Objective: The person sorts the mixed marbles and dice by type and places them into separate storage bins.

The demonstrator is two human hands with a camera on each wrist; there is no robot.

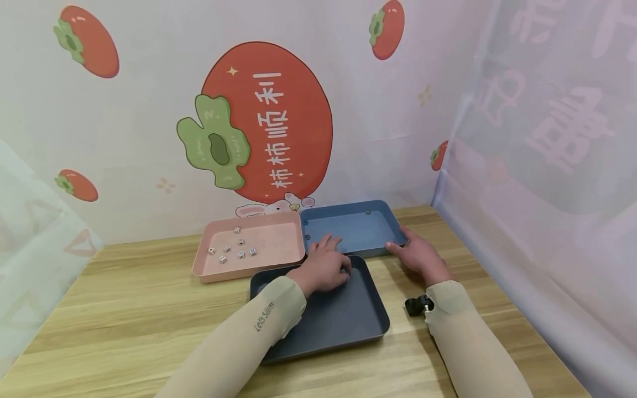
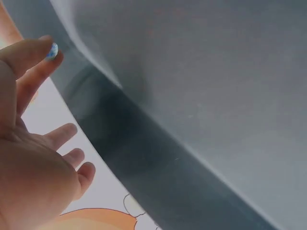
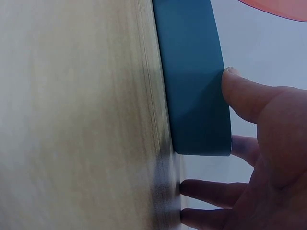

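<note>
My left hand (image 1: 323,266) is over the back part of the dark grey tray (image 1: 343,323), palm down in the head view. In the left wrist view its thumb and index finger pinch a small blue-and-white piece (image 2: 52,51), and the other fingers are spread. Just beyond it is the blue tray (image 1: 355,224), with a few tiny pieces near its left wall and one by the back wall. My right hand (image 1: 419,255) holds that tray's front right corner, thumb at the front rim (image 3: 226,96) and fingers around the side.
A pink tray (image 1: 271,271) stands left of the blue one, with several white dice (image 1: 241,254) in its left half. Behind the wooden table (image 1: 149,309) hangs a printed cloth (image 1: 139,127). A black device (image 1: 419,304) is at the right wrist.
</note>
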